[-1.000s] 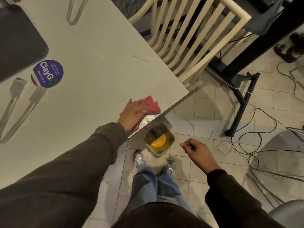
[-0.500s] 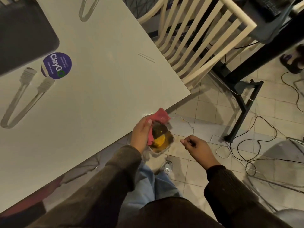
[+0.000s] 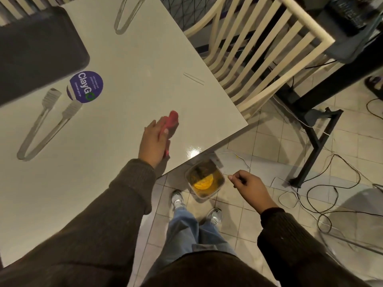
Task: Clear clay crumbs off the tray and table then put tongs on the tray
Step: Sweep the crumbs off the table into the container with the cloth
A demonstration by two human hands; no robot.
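Red cloth (image 3: 171,125), bunched up, is gripped in the left hand (image 3: 152,145), whose fingers (image 3: 163,131) close around it over the pale worktop (image 3: 128,65), a little in from the near corner. Below that corner a clear container (image 3: 205,181) with something orange inside sits on the tiled floor, and the right hand (image 3: 247,186) hangs just beside it with its fingers curled nearly shut, pinched together; whether they grip anything I cannot tell. No crumbs are plain to see on the worktop from here, though they may be too small to show. The step in hand looks like the wiping stage: sweeping crumbs toward the corner so they drop into the container. 1 pair of tongs (image 3: 46,123) lies near the left edge, jaws pointing toward a purple ClayGo sticker (image 3: 86,87), and a 2nd pair (image 3: 127,15) lies at the far edge. The dark tray (image 3: 39,52) sits at the far left, apart from both. Next, I judge, the cloth needs pressing flat and drawing toward the corner; after that the left hand must free itself, reach the near tongs and lay them on the tray
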